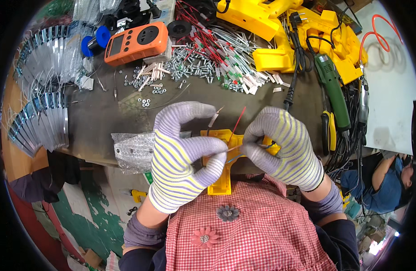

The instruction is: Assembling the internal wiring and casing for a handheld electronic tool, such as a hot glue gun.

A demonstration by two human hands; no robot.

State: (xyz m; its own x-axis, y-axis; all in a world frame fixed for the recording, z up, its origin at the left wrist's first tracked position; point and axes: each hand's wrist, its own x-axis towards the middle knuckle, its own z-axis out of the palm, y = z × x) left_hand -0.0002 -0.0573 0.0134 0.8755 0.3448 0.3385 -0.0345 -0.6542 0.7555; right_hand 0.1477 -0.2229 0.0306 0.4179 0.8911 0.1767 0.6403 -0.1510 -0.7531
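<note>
Both my hands wear striped knit gloves. My left hand [183,153] pinches one end of a thin reddish-brown wire [235,147]. My right hand [282,149] is closed on the wire's other side. Below my fingertips a yellow plastic tool housing [222,183] lies at the table's front edge, partly hidden by my hands. A blue wire [235,158] runs low between the hands. A red wire [238,119] sticks up beside my right fingers. A lead with a white sleeve [213,120] rises near my left index finger. Bubble wrap [134,151] lies beside my left hand.
An orange meter with a socket [135,44] stands at the back left, near loose screws [190,65] and bundled wires [235,63]. Yellow housings [284,40] pile up at the back right. A green corded tool [333,88] and yellow-handled pliers [328,131] lie right. Metal strips [45,119] fan out left.
</note>
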